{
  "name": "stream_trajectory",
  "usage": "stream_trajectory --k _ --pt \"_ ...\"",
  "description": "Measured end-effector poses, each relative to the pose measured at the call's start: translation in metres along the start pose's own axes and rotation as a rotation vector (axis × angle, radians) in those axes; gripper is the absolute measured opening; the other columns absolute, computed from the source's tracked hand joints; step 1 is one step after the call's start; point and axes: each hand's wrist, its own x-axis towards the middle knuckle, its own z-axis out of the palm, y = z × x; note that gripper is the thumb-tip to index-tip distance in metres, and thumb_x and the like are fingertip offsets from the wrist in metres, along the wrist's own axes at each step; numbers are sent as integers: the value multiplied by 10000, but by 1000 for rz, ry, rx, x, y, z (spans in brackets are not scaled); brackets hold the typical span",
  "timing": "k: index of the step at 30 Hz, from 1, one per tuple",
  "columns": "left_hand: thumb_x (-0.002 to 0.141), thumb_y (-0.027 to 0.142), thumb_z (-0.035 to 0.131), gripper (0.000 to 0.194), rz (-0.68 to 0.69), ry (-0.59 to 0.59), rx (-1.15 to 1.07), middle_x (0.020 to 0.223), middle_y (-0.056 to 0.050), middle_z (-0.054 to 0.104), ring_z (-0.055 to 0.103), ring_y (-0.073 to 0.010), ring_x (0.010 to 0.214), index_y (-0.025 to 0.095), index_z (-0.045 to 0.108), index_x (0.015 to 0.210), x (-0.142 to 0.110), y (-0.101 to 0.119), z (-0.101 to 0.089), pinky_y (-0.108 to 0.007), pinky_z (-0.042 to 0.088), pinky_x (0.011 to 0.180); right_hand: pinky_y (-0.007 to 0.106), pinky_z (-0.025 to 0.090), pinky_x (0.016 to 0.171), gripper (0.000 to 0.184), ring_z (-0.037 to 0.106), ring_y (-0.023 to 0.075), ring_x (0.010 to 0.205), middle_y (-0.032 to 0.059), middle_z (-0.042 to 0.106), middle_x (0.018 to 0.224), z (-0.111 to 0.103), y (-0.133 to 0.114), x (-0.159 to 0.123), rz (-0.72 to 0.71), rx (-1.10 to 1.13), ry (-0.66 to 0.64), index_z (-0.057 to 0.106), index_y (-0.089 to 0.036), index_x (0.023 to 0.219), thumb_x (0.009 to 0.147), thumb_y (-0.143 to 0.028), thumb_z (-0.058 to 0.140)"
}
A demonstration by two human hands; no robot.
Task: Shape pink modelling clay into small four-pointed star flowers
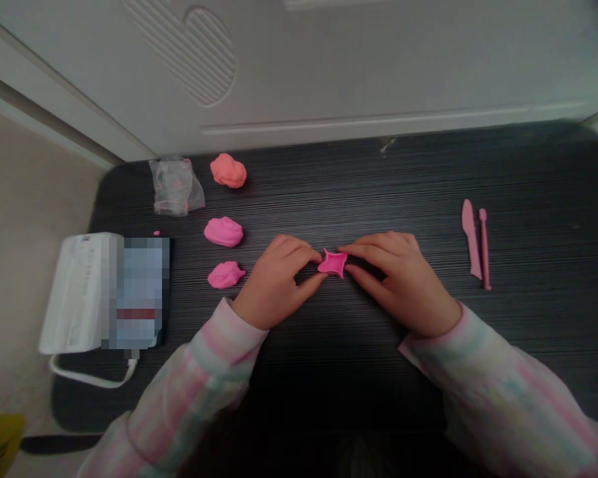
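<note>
A small bright pink clay piece (332, 263) with pointed corners lies on the dark table (528, 179) at the centre. My left hand (275, 281) pinches its left side with thumb and fingers. Its right side is pinched by my right hand (399, 279) in the same way. Both hands rest low on the table, fingers closed on the clay. Both arms wear pale striped sleeves.
Left of my hands lie two pink clay lumps (223, 232) (225, 275) and an orange-pink lump (228, 170), beside a crumpled clear bag (175, 186). Two pink modelling tools (476, 241) lie at the right. A white device (82, 292) with a cord sits at the table's left edge.
</note>
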Motion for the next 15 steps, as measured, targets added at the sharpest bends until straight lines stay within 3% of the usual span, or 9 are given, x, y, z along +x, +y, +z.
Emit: stream_trajectory --k 15 --pt "715 274 599 144 -44 79 -15 728 -28 615 527 -137 752 150 642 772 2 0 0 -284 417 727 330 319 741 153 533 169 788 6 641 827 1 -2 0 57 8 44 621 -237 869 782 -314 521"
